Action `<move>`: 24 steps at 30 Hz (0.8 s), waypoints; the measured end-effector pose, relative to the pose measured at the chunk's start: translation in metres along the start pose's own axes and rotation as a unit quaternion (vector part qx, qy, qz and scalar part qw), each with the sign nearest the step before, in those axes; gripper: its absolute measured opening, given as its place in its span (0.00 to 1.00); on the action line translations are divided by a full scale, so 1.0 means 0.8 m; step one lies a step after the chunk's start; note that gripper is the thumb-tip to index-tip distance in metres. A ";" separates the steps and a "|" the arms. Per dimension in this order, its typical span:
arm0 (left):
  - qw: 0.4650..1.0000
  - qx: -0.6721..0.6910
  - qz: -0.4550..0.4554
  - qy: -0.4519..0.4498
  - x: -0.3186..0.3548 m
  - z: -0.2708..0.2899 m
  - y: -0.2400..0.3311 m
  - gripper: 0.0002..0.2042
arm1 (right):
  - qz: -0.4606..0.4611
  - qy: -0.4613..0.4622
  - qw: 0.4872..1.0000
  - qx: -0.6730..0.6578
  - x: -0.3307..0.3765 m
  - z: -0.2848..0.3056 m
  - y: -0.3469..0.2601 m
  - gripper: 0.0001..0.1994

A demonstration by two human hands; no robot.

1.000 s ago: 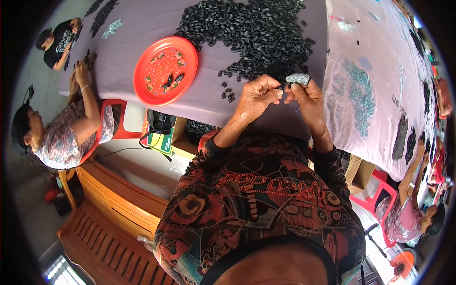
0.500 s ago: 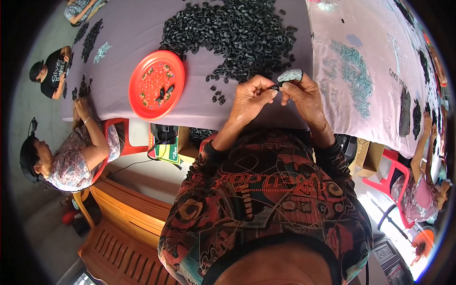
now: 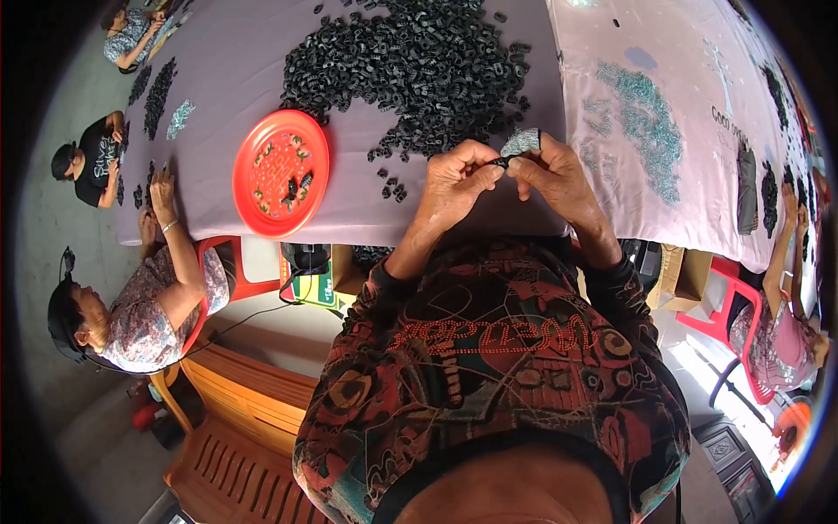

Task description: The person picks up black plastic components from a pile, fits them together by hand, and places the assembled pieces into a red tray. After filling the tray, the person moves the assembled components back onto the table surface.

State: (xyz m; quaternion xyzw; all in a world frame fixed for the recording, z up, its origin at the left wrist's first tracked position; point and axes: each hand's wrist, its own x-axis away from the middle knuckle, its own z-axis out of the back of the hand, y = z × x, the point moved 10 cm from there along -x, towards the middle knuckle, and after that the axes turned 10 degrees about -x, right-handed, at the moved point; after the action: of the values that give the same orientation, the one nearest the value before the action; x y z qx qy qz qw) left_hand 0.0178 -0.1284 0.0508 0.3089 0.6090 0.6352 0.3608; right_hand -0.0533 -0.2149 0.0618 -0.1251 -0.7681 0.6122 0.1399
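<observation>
Your left hand [image 3: 454,179], bare, is out ahead of your torso in its dark long-sleeved top with red, brown and teal patterning [image 3: 489,349]. Thumb and index tips pinched, other fingers curled. Right hand [image 3: 559,179] is level with it, ahead of the torso's right side, thumb pressed toward index, silvery-grey finger sleeve [image 3: 522,141] on, apparently, the index. Fingertips nearly meet. Both forearms angle inward from the torso, wrists bare.

Black pieces [image 3: 436,74], red plate [image 3: 242,185], mauve cloth [image 3: 223,61]
</observation>
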 end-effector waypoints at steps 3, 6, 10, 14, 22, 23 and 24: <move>1.000 -0.026 -0.009 -0.005 -0.001 -0.001 0.003 0.02 | -0.020 -0.017 0.994 0.103 0.001 0.001 -0.003 0.07; 0.999 -0.036 -0.016 -0.020 -0.002 -0.004 0.007 0.01 | 0.003 -0.072 0.965 0.251 0.000 -0.006 -0.013 0.10; 0.998 -0.028 0.007 -0.059 0.004 -0.009 0.004 0.02 | 0.058 -0.136 0.940 0.308 -0.003 -0.020 -0.022 0.10; 0.997 -0.046 0.009 -0.063 0.008 -0.008 -0.001 0.01 | 0.085 -0.147 0.926 0.338 -0.001 -0.026 -0.018 0.09; 0.997 -0.082 0.008 0.009 0.013 -0.008 -0.020 0.02 | 0.117 -0.099 0.875 0.458 0.006 -0.031 -0.004 0.06; 0.996 -0.088 0.007 0.021 0.012 -0.008 -0.022 0.02 | 0.109 -0.096 0.873 0.465 0.005 -0.030 -0.001 0.06; 0.995 -0.097 -0.002 0.033 0.013 -0.008 -0.023 0.02 | 0.113 -0.092 0.869 0.473 0.005 -0.030 0.000 0.06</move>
State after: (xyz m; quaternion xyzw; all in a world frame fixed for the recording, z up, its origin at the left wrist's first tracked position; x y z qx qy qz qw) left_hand 0.0084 -0.1233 0.0319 0.2501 0.5564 0.7007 0.3700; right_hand -0.0480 -0.1917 0.0675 -0.0730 -0.3769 0.9225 0.0405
